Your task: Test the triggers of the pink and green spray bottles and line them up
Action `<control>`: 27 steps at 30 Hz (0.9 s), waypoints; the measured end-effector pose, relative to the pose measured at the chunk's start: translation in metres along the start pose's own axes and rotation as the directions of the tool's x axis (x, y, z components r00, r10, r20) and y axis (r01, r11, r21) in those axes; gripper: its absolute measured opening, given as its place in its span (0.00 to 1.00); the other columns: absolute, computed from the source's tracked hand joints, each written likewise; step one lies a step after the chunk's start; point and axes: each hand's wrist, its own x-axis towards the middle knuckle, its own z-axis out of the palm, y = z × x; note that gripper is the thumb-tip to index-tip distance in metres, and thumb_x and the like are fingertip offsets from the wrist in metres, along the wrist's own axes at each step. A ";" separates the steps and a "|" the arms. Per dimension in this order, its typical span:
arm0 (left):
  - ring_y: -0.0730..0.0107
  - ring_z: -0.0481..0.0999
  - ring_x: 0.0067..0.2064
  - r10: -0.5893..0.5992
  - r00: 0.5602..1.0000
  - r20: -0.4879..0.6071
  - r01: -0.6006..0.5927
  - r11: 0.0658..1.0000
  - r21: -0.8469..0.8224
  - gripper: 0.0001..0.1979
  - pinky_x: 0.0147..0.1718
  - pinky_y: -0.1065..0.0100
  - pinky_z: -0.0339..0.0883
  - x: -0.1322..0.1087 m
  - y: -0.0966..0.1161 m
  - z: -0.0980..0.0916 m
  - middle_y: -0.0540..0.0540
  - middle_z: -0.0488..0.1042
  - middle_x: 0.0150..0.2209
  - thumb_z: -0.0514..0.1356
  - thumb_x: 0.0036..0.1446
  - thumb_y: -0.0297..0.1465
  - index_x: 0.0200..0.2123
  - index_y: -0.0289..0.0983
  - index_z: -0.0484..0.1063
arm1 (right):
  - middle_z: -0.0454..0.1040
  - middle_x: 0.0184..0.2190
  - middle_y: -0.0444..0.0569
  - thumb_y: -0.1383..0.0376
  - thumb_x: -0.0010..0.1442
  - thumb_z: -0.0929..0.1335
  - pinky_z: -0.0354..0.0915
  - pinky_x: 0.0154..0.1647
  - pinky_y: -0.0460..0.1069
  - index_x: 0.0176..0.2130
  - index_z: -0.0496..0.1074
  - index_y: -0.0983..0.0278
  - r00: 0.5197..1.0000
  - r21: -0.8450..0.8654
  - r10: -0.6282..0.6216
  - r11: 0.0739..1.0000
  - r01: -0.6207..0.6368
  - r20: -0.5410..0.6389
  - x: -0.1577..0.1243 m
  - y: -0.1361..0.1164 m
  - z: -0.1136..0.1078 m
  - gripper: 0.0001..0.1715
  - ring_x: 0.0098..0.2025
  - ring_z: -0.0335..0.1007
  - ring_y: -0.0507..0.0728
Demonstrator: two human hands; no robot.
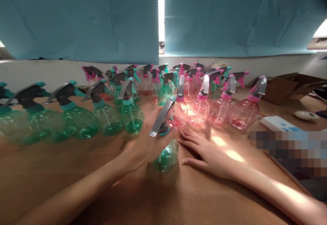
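Note:
My left hand [150, 139] is wrapped round the neck of a green spray bottle [166, 158] with a grey and teal trigger head. The bottle is upright on the wooden table, and part of its body is behind my fingers. Just to its right, my right hand [204, 151] lies low over the tabletop, fingers stretched out and holding nothing. A row of green spray bottles [106, 117] runs off to the left. Pink spray bottles [198, 112] stand in a row beyond my right hand.
More pink and green spray bottles [166, 90] are crowded at the back near the wall. On the right are an open cardboard box [283, 87], a white rounded object [306, 116], and a white box with blue marks [277, 124] beside a blurred-out area. Blue curtains [79, 20] hang behind.

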 end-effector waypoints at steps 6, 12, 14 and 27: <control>0.70 0.71 0.34 -0.009 0.999 -0.032 0.008 0.999 -0.038 0.10 0.32 0.68 0.66 0.000 0.000 0.000 0.48 0.72 0.37 0.60 0.53 0.30 0.40 0.38 0.69 | 0.54 0.69 0.53 0.44 0.65 0.63 0.47 0.69 0.66 0.67 0.59 0.59 1.000 0.011 -0.006 1.000 0.006 -0.021 0.000 0.000 0.000 0.39 0.70 0.45 0.67; 0.66 0.74 0.39 -0.019 0.999 -0.031 0.020 1.000 0.011 0.18 0.40 0.63 0.69 -0.004 -0.006 0.002 0.46 0.74 0.42 0.61 0.56 0.32 0.51 0.40 0.68 | 0.53 0.69 0.54 0.43 0.65 0.62 0.46 0.69 0.66 0.67 0.58 0.61 1.000 -0.002 0.000 1.000 0.000 0.000 0.000 -0.001 -0.001 0.41 0.71 0.44 0.67; 0.66 0.75 0.39 -0.037 0.999 -0.040 0.038 0.999 0.018 0.20 0.40 0.63 0.70 -0.005 -0.006 0.004 0.45 0.75 0.43 0.61 0.56 0.31 0.52 0.40 0.67 | 0.53 0.69 0.54 0.43 0.65 0.62 0.46 0.69 0.66 0.67 0.57 0.62 1.000 -0.007 0.003 1.000 -0.003 0.006 0.000 -0.002 -0.002 0.41 0.71 0.44 0.67; 0.66 0.75 0.38 -0.052 0.997 -0.058 0.053 0.999 0.012 0.21 0.42 0.63 0.70 -0.006 -0.006 0.007 0.48 0.73 0.36 0.60 0.57 0.29 0.54 0.40 0.66 | 0.55 0.68 0.55 0.44 0.65 0.62 0.47 0.69 0.67 0.67 0.58 0.61 0.999 -0.013 -0.039 0.999 0.038 -0.019 0.000 -0.001 -0.001 0.39 0.71 0.44 0.67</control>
